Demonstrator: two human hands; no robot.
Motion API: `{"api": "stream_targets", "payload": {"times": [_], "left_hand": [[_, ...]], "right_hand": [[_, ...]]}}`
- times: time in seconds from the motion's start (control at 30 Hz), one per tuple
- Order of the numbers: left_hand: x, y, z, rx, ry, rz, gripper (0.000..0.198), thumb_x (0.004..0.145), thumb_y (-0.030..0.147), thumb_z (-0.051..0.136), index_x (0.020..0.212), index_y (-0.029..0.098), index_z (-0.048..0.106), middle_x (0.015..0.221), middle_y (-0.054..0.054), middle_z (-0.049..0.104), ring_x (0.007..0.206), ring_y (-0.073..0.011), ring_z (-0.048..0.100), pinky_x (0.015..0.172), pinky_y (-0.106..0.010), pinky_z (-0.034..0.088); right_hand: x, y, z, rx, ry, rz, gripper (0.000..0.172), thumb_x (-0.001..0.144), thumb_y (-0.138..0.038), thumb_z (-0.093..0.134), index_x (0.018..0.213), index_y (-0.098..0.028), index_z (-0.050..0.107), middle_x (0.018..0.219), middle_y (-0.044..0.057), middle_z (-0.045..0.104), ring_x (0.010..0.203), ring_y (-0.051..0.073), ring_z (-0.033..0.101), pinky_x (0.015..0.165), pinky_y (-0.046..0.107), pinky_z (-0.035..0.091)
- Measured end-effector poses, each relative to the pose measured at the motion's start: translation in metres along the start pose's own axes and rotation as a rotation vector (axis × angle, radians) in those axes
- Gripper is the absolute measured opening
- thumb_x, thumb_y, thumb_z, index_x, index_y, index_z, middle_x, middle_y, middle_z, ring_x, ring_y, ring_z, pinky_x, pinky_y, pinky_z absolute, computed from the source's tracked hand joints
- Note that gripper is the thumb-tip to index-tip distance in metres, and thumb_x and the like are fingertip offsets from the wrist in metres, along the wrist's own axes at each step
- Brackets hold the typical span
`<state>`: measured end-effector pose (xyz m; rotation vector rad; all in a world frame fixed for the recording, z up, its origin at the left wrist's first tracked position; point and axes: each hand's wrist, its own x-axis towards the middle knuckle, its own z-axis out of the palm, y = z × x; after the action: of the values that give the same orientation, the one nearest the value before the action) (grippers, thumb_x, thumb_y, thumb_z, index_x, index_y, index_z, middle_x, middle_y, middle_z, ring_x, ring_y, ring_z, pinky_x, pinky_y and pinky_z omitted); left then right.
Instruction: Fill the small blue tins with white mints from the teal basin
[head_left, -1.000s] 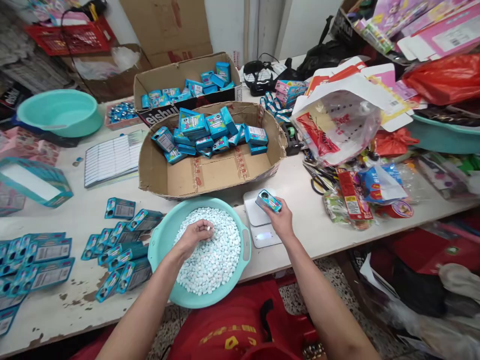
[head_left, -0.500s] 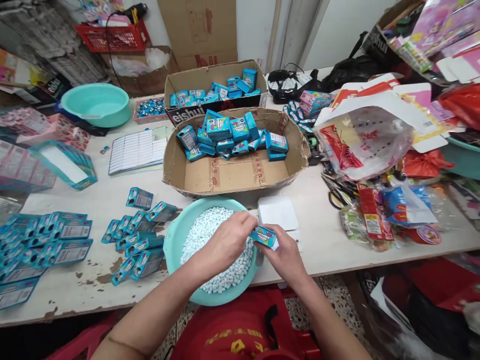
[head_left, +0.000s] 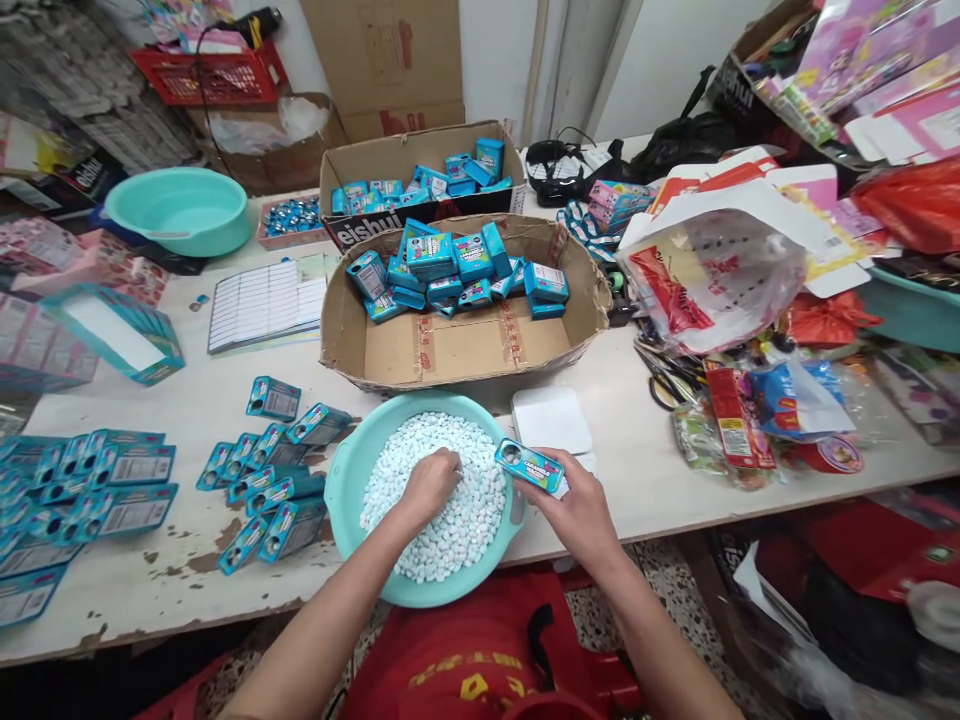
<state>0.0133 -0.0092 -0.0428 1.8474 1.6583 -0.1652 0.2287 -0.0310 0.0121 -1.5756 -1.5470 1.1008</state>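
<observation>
My right hand [head_left: 571, 505] is closed around a small blue printed candy box [head_left: 531, 466], tilted at the right rim of a turquoise bowl [head_left: 346, 540]. A round dark opening shows at the box's left end. Many small white candies [head_left: 420, 440] fill the bowl. Over the middle of them, my left hand [head_left: 431, 488] is closed, its fingers curled down against the candies. The fingertips are partly hidden, so I cannot make out what is between them.
Behind the bowl, an open cardboard box [head_left: 465, 365] holds several blue candy boxes. Left of the bowl, more such boxes [head_left: 281, 490] lie in groups. A white flat scale-like object [head_left: 551, 420] lies at right, with scissors [head_left: 664, 385] and packets [head_left: 739, 425] farther right.
My left hand has moved from the box's open end leftward and down to the candies. My right hand still holds the box, now with its opening uncovered. The view has shifted slightly.
</observation>
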Motion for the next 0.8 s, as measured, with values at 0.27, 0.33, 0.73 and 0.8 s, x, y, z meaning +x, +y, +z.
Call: {"api": "stream_targets", "payload": {"times": [0.27, 0.33, 0.73, 0.8], "left_hand": [[-0.037, 0.025, -0.048, -0.513, 0.319, 0.268, 0.015, 0.084, 0.016, 0.051, 0.087, 0.02, 0.065, 0.088, -0.004, 0.065, 0.084, -0.0163, 0.06, 0.077, -0.03, 0.046], [-0.047, 0.039, -0.059, -0.566, 0.359, 0.412, 0.014, 0.087, 0.02, 0.051, 0.09, 0.02, 0.065, 0.088, -0.004, 0.065, 0.085, -0.0164, 0.059, 0.078, -0.031, 0.047], [-0.058, 0.045, -0.059, -0.267, 0.308, 0.57, 0.051, 0.08, 0.005, 0.047, 0.127, 0.024, 0.045, 0.126, -0.009, 0.051, 0.115, -0.0232, 0.046, 0.095, -0.042, 0.041], [-0.058, 0.046, -0.054, -0.189, 0.257, 0.556, 0.054, 0.076, 0.004, 0.047, 0.126, 0.024, 0.043, 0.118, -0.009, 0.054, 0.108, -0.0232, 0.049, 0.089, -0.039, 0.044]], "right_hand": [[-0.008, -0.001, 0.004, -0.046, -0.032, -0.057, 0.028, 0.078, -0.036, 0.066, 0.101, -0.023, 0.06, 0.097, 0.006, 0.068, 0.089, 0.024, 0.063, 0.077, 0.036, 0.05], [-0.009, -0.002, 0.007, -0.059, -0.043, -0.087, 0.027, 0.079, -0.036, 0.065, 0.102, -0.023, 0.059, 0.098, 0.006, 0.067, 0.09, 0.024, 0.063, 0.078, 0.036, 0.051], [-0.009, -0.01, 0.014, -0.052, -0.104, -0.161, 0.026, 0.08, -0.032, 0.064, 0.104, -0.024, 0.059, 0.099, 0.005, 0.067, 0.091, 0.023, 0.064, 0.078, 0.034, 0.052], [-0.009, -0.012, 0.015, -0.008, -0.155, -0.159, 0.028, 0.079, -0.034, 0.065, 0.104, -0.024, 0.059, 0.099, 0.004, 0.067, 0.09, 0.023, 0.064, 0.076, 0.033, 0.053]]}}
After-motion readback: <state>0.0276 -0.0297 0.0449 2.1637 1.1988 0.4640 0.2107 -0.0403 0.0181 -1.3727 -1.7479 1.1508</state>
